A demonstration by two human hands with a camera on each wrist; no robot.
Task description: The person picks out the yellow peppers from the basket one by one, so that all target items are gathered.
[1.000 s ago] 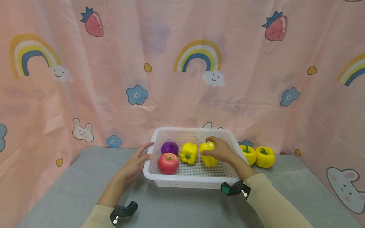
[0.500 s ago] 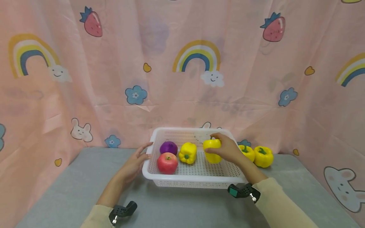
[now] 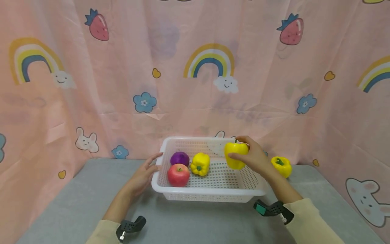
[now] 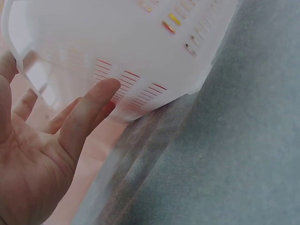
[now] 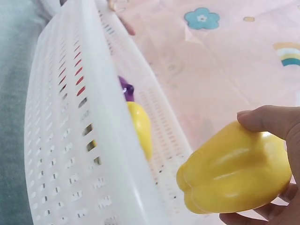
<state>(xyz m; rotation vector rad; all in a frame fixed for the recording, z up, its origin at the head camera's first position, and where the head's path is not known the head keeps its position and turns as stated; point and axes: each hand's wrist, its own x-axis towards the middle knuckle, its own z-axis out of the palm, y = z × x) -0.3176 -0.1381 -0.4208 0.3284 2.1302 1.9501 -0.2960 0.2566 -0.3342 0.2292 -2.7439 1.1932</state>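
In the head view, a white perforated plastic basket [image 3: 210, 192] holds a purple onion-like vegetable [image 3: 179, 158], a red apple [image 3: 178, 175] and a yellow bell pepper [image 3: 200, 164]. My left hand [image 3: 141, 178] touches the basket's left side with extended fingers; the left wrist view shows fingertips [image 4: 110, 86] against its slotted wall. My right hand [image 3: 257, 157] grips another yellow bell pepper [image 3: 235, 150], raised over the right part of the basket, stem up. In the right wrist view the thumb lies on one side of this pepper [image 5: 234, 171], with fingers partly hidden beneath.
A further yellow bell pepper [image 3: 281, 166] stands on the grey tabletop [image 3: 195, 222], right of the basket. Behind the table hangs a pink patterned curtain [image 3: 262, 112]. My right forearm crosses the basket's right end.
My right hand has lifted the gripped bell pepper and moved it rightward. One of the outside peppers is now hidden behind that hand. The left hand stays put.
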